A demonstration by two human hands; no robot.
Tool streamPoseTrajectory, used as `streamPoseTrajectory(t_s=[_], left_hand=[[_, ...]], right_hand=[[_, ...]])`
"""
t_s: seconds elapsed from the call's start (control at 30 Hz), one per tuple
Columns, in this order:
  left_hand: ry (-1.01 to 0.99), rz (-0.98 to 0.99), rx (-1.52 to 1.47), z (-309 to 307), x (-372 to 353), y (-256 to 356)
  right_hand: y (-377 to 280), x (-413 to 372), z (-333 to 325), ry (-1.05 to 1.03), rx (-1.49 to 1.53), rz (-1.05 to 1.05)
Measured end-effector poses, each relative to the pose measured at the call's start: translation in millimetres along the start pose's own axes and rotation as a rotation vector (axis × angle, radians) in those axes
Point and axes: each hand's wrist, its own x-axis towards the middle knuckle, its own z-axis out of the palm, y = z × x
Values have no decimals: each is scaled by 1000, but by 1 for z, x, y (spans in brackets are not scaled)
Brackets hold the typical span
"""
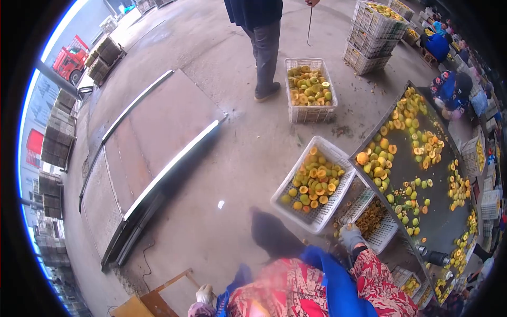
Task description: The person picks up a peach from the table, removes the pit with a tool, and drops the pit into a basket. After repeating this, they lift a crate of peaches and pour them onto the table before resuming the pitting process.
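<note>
My right hand, in a grey glove, reaches down to the near left edge of a white plastic crate containing brown fruit pits. Its fingers look curled, but what they hold is hidden. At the bottom of the view is my left hand in a white glove, fingers drawn together, with nothing visible in them. Beyond my right hand, a larger white crate holds halved yellow-green fruit. To the right, a dark metal table carries many fruit halves.
A metal-edged ramp or plate lies to the left. Ahead, a person holding a thin hooked rod stands near a full fruit crate. Stacked crates are farther back. A wooden stool or board sits near my left hand.
</note>
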Motion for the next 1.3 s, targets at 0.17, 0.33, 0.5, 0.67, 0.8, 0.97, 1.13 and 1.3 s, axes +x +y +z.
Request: streamPoseTrajectory(t_s=[0.17,0.33,0.5,0.67,0.8,0.97,1.13,1.3], left_hand=[[53,140,-102,-10,102,162],[54,330,-122,37,168,408],[-99,615,220,110,267,600],[-241,693,345,232,219,854],[-339,968,482,378,290,1004],[-490,1105,810,615,333,1148],[-278,1623,1174,775,382,1185],[-711,1116,1035,875,448,1201]], right_hand=[[48,149,0,-805,1160,142],[-125,177,46,-293,927,6],[-288,220,99,-204,1054,-65],[-389,283,129,239,281,-697],[-460,355,130,82,987,143],[-483,456,147,199,1155,312],[-496,524,167,591,1246,547],[-468,561,202,837,1365,367]])
